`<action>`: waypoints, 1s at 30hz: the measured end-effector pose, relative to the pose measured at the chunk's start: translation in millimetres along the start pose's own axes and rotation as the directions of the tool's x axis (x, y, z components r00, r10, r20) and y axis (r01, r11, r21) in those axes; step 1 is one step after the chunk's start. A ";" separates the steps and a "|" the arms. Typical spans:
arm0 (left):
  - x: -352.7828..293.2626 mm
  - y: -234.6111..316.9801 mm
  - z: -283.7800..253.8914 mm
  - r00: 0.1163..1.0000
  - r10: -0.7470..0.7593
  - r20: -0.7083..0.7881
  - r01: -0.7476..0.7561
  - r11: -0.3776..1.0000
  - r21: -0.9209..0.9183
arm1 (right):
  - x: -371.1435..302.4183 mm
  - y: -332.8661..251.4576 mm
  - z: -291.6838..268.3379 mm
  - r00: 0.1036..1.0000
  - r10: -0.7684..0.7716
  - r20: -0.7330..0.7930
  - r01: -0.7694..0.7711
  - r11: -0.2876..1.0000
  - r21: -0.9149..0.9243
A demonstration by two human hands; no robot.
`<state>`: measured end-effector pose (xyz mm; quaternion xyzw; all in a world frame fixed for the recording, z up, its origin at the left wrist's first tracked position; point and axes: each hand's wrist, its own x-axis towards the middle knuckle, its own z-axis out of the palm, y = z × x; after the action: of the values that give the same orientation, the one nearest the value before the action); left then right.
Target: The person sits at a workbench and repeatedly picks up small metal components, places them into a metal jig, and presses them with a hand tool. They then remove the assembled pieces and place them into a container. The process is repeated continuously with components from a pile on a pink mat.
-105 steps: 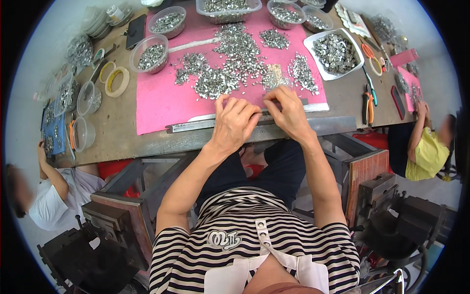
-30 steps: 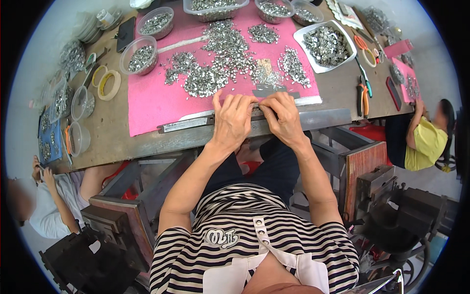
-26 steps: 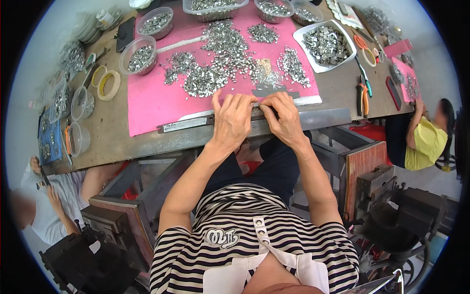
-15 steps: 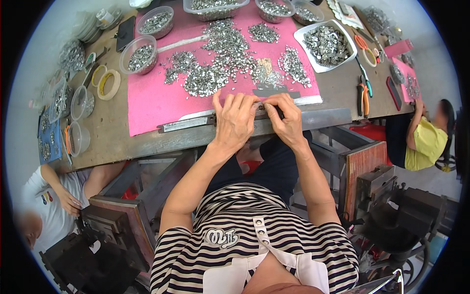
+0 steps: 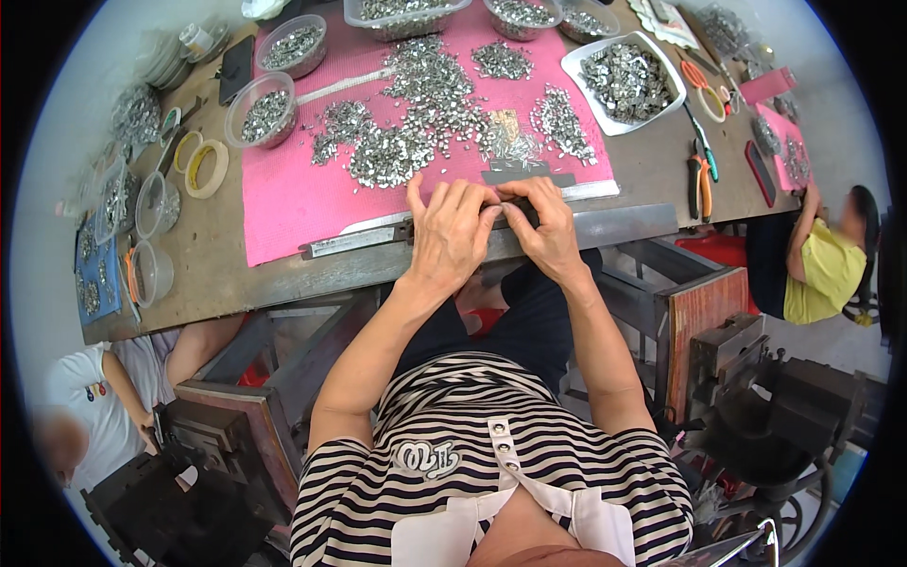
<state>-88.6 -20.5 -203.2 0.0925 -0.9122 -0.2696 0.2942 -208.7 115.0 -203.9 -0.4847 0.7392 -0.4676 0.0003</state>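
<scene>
Brown bench [image 5: 210, 248]; metal rail [image 5: 354, 243] beneath the fingers [image 5: 459, 197]

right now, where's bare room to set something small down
Bare bench lies nearside of the tape rolls, between pink mat and left-side clear tubs; also between the mat's right edge, white tray and pliers. The mat's near left is bare. Crowded: its middle, under metal pieces, and near edge, where left hand and right hand nearly meet.
</scene>
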 end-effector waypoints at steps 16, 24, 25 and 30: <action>-22.6 -25.8 -56.3 0.978 -0.053 -0.204 0.076 0.991 0.107 | -2.6 1.5 -2.9 0.997 0.078 0.007 -0.079 0.990 0.113; -97.0 -77.8 -130.7 0.961 -0.246 -0.126 0.276 0.885 0.375 | -2.9 3.6 -3.3 0.994 0.109 0.006 -0.109 0.984 0.140; -100.8 -78.0 -131.8 0.959 -0.251 -0.132 0.284 0.869 0.404 | -1.7 1.8 -2.1 0.995 0.095 -0.003 -0.094 0.987 0.130; -101.5 -77.2 -142.3 0.971 -0.207 -0.120 0.235 0.917 0.323 | -5.6 2.5 0.3 0.990 0.076 -0.122 -0.060 0.989 0.132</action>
<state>77.9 -114.2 -197.9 0.2548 -0.9153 -0.1378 0.2798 -207.5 119.1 -208.3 -0.4274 0.7224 -0.5436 0.0002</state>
